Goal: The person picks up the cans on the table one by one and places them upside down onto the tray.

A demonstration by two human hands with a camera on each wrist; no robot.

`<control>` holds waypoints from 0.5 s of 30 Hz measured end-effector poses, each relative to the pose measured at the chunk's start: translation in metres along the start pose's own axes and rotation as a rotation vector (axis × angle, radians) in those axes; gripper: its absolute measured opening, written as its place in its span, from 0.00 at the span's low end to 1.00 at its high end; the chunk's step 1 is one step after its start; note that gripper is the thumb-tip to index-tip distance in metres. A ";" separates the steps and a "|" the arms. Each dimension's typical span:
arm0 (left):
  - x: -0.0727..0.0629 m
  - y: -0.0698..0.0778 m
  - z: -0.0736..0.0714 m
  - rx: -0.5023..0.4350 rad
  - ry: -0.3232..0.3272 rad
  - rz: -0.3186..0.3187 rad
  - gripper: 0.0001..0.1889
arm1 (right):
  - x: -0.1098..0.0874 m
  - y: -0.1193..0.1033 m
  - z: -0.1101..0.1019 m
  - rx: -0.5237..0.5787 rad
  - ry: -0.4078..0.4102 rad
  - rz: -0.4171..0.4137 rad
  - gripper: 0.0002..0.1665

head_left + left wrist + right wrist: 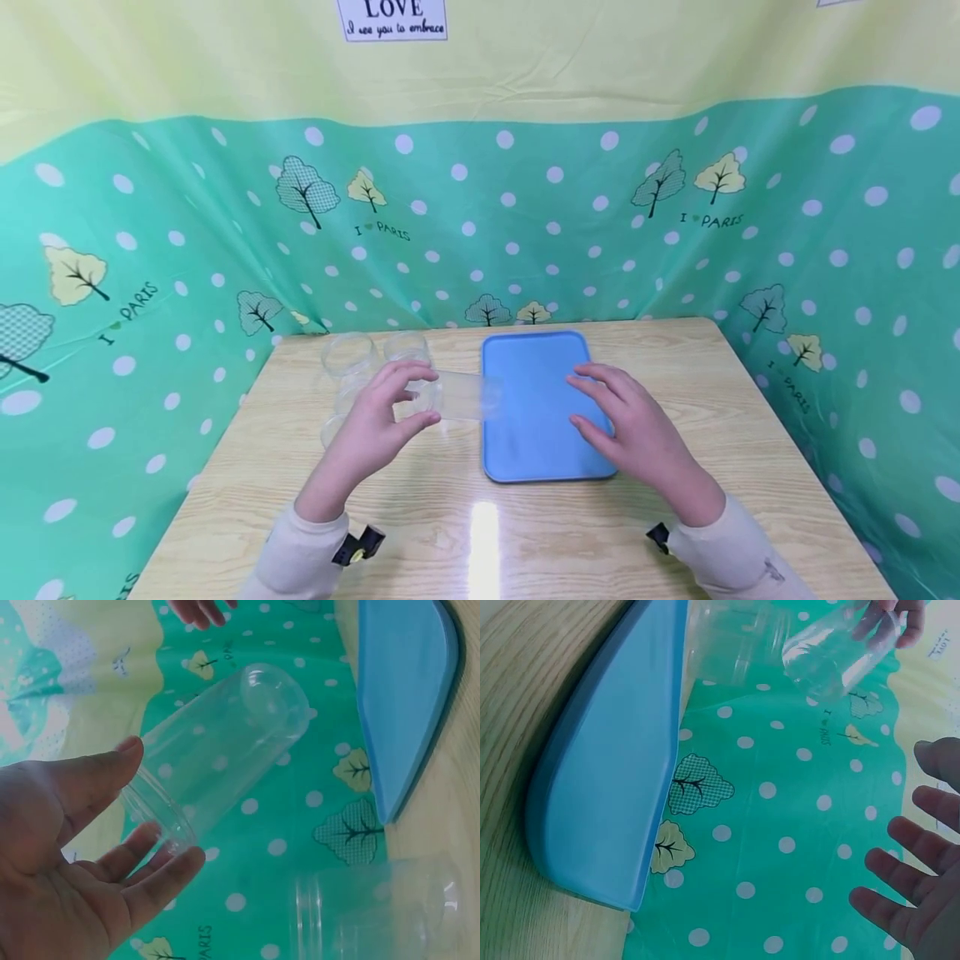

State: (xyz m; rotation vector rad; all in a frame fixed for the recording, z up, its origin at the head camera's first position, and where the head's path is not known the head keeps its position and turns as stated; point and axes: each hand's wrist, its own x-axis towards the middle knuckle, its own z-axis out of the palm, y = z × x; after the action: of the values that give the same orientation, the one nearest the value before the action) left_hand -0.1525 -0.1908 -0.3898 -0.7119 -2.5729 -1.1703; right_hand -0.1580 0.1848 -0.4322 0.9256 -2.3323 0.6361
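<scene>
A clear plastic jar [225,750] is gripped by my left hand [382,412], thumb on one side of its threaded mouth and fingers on the other. The jar [467,396] lies tilted sideways in the air, its base pointing right toward the blue tray [540,450]. My right hand [637,425] hovers over the tray's right side with fingers spread and nothing between them. In the right wrist view, the fingers [900,877] of that hand are apart and bare.
Several more clear jars [348,354] stand at the table's back left, partly hidden behind my left hand. The wooden table [420,517] meets a green dotted curtain [465,250] at the back and sides.
</scene>
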 end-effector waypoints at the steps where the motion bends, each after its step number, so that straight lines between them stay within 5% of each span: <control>1: 0.000 0.000 0.001 -0.022 0.001 -0.004 0.25 | 0.000 0.000 0.000 0.004 0.004 -0.002 0.31; 15: 0.000 -0.004 0.014 -0.208 0.039 -0.074 0.26 | 0.000 0.000 0.000 0.090 0.061 -0.011 0.29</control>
State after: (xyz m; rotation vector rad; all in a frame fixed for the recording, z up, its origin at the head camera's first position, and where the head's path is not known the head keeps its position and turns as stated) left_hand -0.1546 -0.1828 -0.4013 -0.6332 -2.4891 -1.4759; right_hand -0.1577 0.1853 -0.4321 0.9450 -2.2596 0.7600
